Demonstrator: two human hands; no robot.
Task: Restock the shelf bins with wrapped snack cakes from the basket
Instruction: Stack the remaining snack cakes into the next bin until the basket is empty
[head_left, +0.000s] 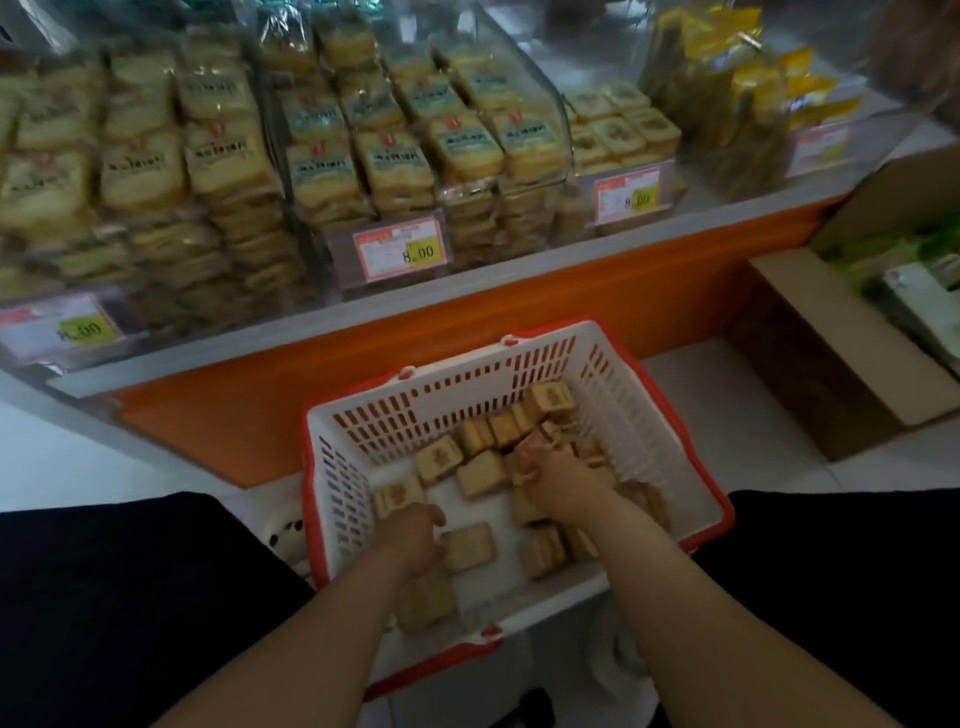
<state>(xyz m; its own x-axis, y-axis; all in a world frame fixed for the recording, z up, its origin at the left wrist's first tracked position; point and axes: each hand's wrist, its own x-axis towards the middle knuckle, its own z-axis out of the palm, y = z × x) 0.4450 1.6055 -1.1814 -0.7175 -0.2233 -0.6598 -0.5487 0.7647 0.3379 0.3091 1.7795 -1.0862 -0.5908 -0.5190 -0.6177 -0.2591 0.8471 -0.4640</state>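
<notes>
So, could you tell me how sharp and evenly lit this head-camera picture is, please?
Head view: the shelf bins are soft and smeared toward the left edge, with glare on their clear fronts; the shelf line bows from wide-angle distortion; the basket and both hands, left and right, are sharper; lower corners fall dark.

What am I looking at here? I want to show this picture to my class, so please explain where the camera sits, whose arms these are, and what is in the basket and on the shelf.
There is one picture, from a camera worn on a person's head, looking forward and down. The two bare arms belong to that person; no machine is involved. Both reach into a white basket with red trim on the floor. It holds loose wrapped snack cakes. The left hand and right hand are both down among the cakes; whether either has gripped one is unclear. Above stands a shelf of clear bins, stacked with similar cakes, with price tags in front. A cardboard box sits at the right.
</notes>
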